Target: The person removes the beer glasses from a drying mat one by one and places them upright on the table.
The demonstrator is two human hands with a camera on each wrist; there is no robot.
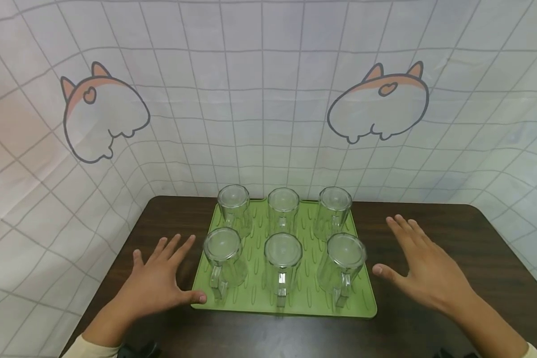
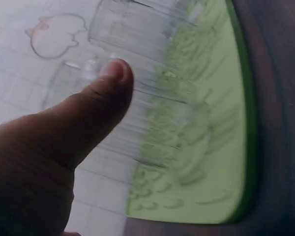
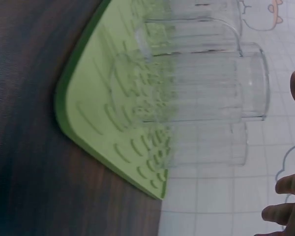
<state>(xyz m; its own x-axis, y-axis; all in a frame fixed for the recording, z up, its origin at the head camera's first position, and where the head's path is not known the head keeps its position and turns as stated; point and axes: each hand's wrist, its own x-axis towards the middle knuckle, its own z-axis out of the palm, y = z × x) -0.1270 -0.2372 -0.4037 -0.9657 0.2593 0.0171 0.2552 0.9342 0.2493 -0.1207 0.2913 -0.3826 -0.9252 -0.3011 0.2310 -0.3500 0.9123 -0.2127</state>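
Head: six glass mugs [image 1: 283,251] stand on the green mat [image 1: 360,309]; the left hand [image 1: 157,282], fingers spread, is at its left edge; the right hand [image 1: 433,276], extended, beyond its right. Left wrist: thumb [image 2: 101,96] before the mugs. Right wrist: fingertips [image 3: 279,214] apart from the mat.

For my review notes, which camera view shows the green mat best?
The head view: the green mat shows nearly whole there, under six glass mugs. The left and right wrist views each catch only part, running out of frame.

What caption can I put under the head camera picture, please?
Six clear glass mugs in two rows on a ridged green mat.
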